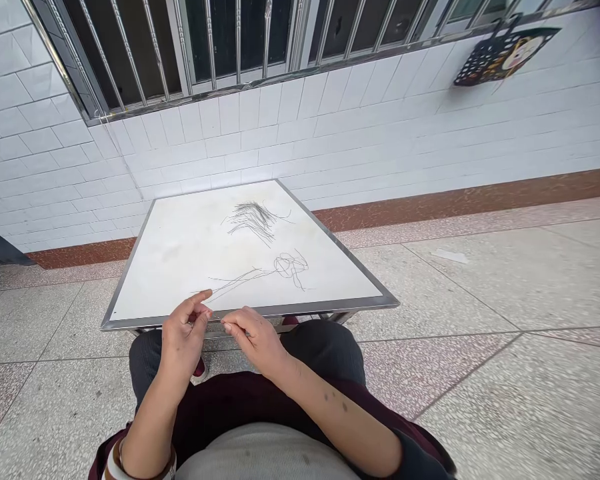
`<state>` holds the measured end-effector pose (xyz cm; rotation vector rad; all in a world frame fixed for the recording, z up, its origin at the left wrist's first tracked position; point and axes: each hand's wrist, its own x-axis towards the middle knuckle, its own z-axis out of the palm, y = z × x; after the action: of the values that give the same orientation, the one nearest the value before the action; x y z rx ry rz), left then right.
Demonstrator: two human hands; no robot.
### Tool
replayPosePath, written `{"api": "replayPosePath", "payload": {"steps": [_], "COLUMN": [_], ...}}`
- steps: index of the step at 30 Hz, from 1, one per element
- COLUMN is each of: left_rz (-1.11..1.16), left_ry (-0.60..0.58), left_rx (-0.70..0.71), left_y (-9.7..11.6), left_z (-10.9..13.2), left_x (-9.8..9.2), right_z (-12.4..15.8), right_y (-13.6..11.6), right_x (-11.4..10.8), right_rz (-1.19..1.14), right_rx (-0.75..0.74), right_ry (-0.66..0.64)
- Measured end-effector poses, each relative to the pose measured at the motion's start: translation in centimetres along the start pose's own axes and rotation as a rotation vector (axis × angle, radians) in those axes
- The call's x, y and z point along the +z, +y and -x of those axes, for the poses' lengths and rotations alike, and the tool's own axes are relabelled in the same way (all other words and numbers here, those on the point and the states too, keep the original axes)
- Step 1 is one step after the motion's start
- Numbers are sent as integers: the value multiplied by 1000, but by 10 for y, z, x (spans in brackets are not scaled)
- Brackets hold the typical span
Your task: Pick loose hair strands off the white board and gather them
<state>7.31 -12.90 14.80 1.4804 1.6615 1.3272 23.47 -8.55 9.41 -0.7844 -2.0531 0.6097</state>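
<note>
Fine strands (258,213) on a table (175,233), two hands pinched at its edge

The strands lie in two groups: a dense pile (250,217) just above the centre of the frame, and a loose, looped tangle (284,265) below it and slightly to the right. Long ends trail from the tangle down toward the left hand (186,327).

That hand is at the table's near edge, lower left of centre, its thumb and fingertips drawn close and the forefinger reaching over the board. The right hand (253,337) is just beside it, apart by a narrow gap, thumb and forefinger brought together. Whether either pinch has a strand in it I cannot tell; anything that thin is lost at this size.

The strands look very light and springy, probably wiry enough to keep a curve yet easy to bend, and perhaps slippery between bare fingertips. A single one would best be taken by a free end where it stands clear, at the fringe of the pile; pulling at the middle of the tangle would likely drag the loops along.
</note>
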Motion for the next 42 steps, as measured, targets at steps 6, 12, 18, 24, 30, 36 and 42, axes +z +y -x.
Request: {"api": "replayPosePath", "payload": {"steps": [6, 12, 18, 24, 30, 36, 42], "left_rz": [70, 72, 78, 122, 132, 179, 157], "left_ry": [161, 308, 355, 181, 154, 182, 230], "left_rx": [14, 16, -7, -44, -73, -50, -38], "left_y": [-10, -11, -9, -10, -9, -22, -32], "left_z": [-9, -16, -19, -18, -15, -17, -20], "left_x": [-20, -49, -68, -43, -38, -34, -29], "right_z": [9, 23, 30, 9, 11, 15, 15], "right_y": [11, 32, 51, 15, 9, 14, 15], "right_x": [-2, -8, -20, -22, -11, -12, -13], "right_rz": [-19, 53, -5, -70, -11, 48, 45], "right_rx": [6, 63, 230, 81, 36, -18, -13], "right_ry": [-41, -32, 95, -20, -56, -90, -100]}}
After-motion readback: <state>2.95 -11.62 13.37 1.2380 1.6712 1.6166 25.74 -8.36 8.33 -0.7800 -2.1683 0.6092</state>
